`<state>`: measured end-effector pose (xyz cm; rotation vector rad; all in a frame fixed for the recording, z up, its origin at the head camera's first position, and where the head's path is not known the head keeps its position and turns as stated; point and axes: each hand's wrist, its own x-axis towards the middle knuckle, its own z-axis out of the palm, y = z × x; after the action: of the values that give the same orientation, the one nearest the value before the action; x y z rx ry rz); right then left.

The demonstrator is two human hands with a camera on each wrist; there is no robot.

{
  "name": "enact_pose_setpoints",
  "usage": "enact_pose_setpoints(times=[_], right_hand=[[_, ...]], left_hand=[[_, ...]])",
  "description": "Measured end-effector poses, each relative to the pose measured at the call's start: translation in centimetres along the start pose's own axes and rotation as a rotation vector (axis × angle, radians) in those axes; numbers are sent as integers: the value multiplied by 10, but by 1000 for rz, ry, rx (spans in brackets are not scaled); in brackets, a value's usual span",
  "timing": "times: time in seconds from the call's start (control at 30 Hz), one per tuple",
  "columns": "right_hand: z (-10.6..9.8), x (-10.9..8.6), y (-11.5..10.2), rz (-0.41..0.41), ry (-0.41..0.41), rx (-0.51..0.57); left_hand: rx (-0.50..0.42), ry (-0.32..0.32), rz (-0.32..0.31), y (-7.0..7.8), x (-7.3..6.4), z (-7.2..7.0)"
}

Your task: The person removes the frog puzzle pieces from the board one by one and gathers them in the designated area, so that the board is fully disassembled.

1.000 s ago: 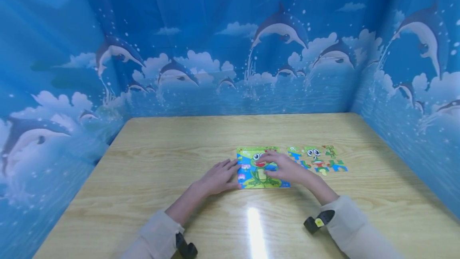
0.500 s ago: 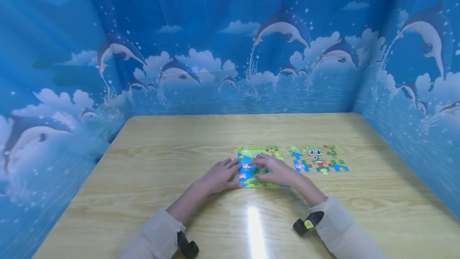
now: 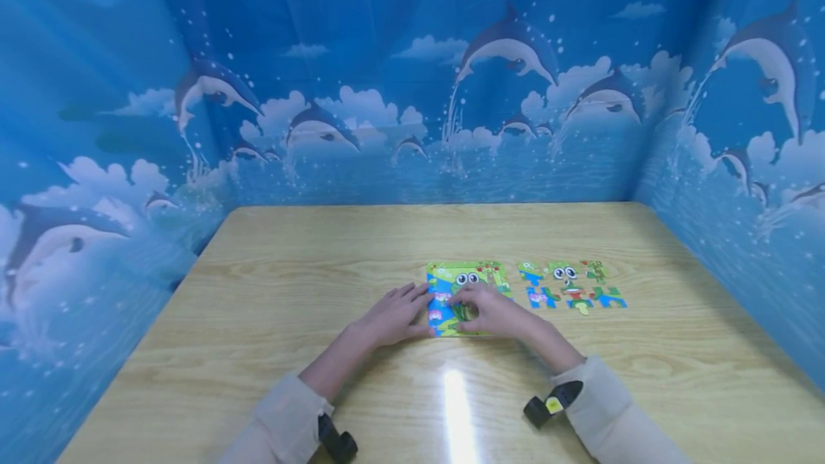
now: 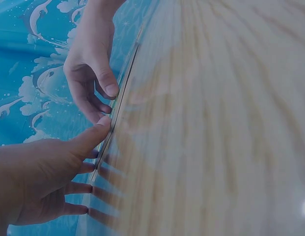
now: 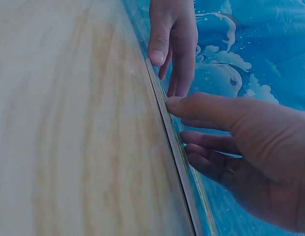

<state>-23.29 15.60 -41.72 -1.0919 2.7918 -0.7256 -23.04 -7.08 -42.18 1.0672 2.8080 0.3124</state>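
A flat frog jigsaw puzzle [image 3: 440, 312] lies near the middle of the table, in the head view. Beside its left edge rests my left hand [image 3: 397, 313], fingers spread, its fingertips touching or very near that edge. Over the puzzle's lower right part is my right hand [image 3: 493, 311], thumb and bent fingers apart with their tips on the picture. The right hand covers part of the frog's body. In the right wrist view the puzzle edge [image 5: 171, 130] shows thin and side-on, right thumb against it; no piece is visible between the right fingers.
Several loose puzzle pieces [image 3: 572, 291] lie in two rows right of the puzzle, showing frog eyes and a red mouth. The wooden table [image 3: 309, 249] reaches back to a blue dolphin curtain [image 3: 361, 127]. A bright light streak [image 3: 459, 414] reflects near the front.
My right hand has moved left and slightly down across the puzzle, uncovering the frog's eyes and the loose pieces' left end. The left hand has stayed at the left edge.
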Motion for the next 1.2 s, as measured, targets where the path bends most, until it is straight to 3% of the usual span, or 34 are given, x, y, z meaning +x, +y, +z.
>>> enact_pose_setpoints(times=[0.6, 0.83, 1.2], right_hand=[[-1, 1, -4, -4, -38, 59], [0, 2, -2, -31, -4, 72], [2, 5, -2, 0, 36, 50]], left_hand=[[18, -11, -4, 1, 0, -1], [22, -2, 10, 1, 0, -1], [10, -7, 6, 1, -1, -1]])
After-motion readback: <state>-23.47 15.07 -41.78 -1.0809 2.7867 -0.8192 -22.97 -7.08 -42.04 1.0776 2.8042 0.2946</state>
